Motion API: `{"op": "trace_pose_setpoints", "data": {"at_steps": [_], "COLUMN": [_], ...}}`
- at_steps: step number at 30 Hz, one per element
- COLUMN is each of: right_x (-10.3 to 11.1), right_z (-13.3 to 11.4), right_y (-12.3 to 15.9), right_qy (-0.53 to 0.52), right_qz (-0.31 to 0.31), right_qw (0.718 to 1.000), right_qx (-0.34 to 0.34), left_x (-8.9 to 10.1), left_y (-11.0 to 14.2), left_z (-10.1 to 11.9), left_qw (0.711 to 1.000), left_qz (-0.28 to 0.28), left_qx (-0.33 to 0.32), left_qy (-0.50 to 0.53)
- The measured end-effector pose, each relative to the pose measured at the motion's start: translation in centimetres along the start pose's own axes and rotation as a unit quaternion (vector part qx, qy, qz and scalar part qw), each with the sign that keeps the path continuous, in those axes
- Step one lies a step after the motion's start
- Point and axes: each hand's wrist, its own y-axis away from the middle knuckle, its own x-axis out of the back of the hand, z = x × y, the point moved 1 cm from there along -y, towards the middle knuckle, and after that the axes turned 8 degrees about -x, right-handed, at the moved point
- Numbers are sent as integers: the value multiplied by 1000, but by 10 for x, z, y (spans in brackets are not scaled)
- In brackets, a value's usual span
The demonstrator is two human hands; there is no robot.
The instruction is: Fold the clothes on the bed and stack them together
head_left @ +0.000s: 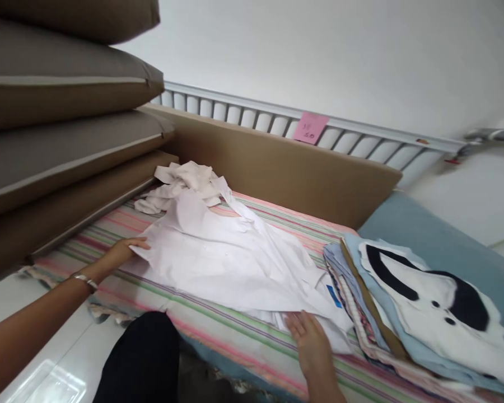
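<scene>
A white shirt [227,257] lies spread flat on a striped cloth [243,336] covering a low bed. My left hand [124,252] rests at the shirt's left edge with its fingers extended over the hem; a bracelet circles the wrist. Over the shirt's near right corner lies my right hand [313,341], flat, fingers stretched out and close together. More crumpled white cloth [180,184] sits beyond the shirt near the cushions. Neither hand grips anything.
Brown cushions [63,129] are stacked at the left. A brown board [285,168] and a white rail [361,140] with a pink note [309,127] run behind. A pile of folded clothes [403,302], topped by a pale blue one with a black-and-white print, lies at right.
</scene>
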Motion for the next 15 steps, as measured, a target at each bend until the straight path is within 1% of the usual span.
{"op": "trace_pose_setpoints", "data": {"at_steps": [1,2,4,6,7,9,10,11,12,15], "right_x": [4,6,6,4,3,4,5,7,9,15], "right_z": [-2,-4,-9,-14,-17,-19,-19,-19,-17,-11], "right_y": [-7,-13,-25,-32,-35,-36,-35,-33,-31,-21], "right_qy": [-53,-85,-118,-135,-141,-155,-162,-170,-176,-180], "right_qz": [10,21,64,105,120,140,143,144,143,128], "right_qw": [998,995,984,973,969,965,964,963,962,963], "right_qx": [-28,-56,-113,-156,-165,-160,-153,-150,-149,-157], "left_x": [-1,-1,-1,1,3,8,10,11,11,1], "left_y": [-1,-3,-9,-16,-19,-21,-20,-17,-13,2], "left_z": [4,9,20,34,41,48,47,41,30,-15], "left_qw": [998,996,994,993,992,985,982,981,983,988], "left_qz": [-15,-24,-17,4,22,71,89,91,71,-45], "left_qx": [13,24,29,-3,-33,-109,-141,-162,-169,-141], "left_qy": [54,86,102,117,124,109,86,56,25,-44]}}
